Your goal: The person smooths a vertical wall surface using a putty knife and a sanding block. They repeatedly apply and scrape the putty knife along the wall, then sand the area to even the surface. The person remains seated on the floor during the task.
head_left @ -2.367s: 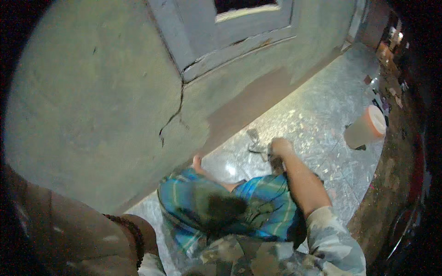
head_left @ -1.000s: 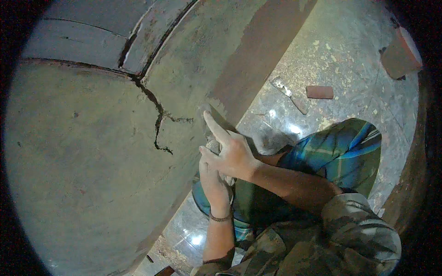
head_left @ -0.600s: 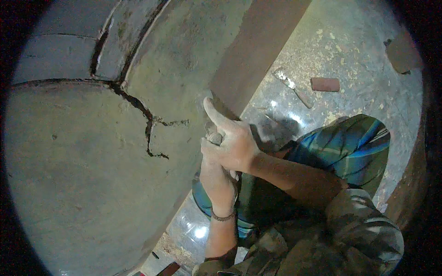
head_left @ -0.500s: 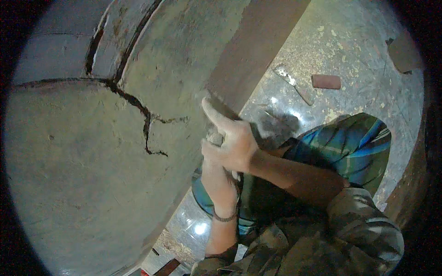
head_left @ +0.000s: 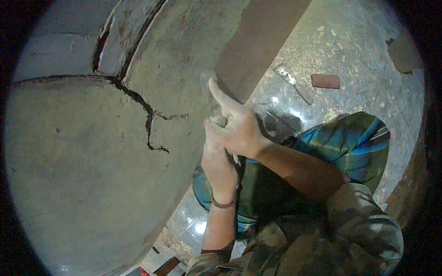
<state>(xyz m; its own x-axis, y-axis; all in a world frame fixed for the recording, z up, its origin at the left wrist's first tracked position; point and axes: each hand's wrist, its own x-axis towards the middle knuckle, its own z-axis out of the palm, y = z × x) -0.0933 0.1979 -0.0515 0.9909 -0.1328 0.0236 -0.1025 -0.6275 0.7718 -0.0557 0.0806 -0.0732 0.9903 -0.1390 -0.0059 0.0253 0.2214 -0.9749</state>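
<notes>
My right hand (head_left: pixel 241 131) is closed, with its index finger stretched along a thin grey flat-bladed tool (head_left: pixel 213 106). The blade lies against a large grey-green plastered surface (head_left: pixel 92 184), at the border with a darker brown strip (head_left: pixel 248 41). Pressed up under the right hand is my left hand (head_left: pixel 218 168), its fingers closed and mostly hidden; what it grips cannot be made out. Both hands are dusted pale. A dark, branching crack (head_left: pixel 138 99) runs across the surface to their left.
On the worn, speckled floor (head_left: pixel 317 50) at the right lie a scraper (head_left: pixel 294 85) and a reddish-brown block (head_left: pixel 325 81). My knee, under plaid cloth (head_left: pixel 350 142), is close to the right forearm. A dark reddish piece (head_left: pixel 167 267) lies at the bottom.
Both hands have moved together up the surface and slightly right, with the blade and index finger now higher. The view has shifted slightly.
</notes>
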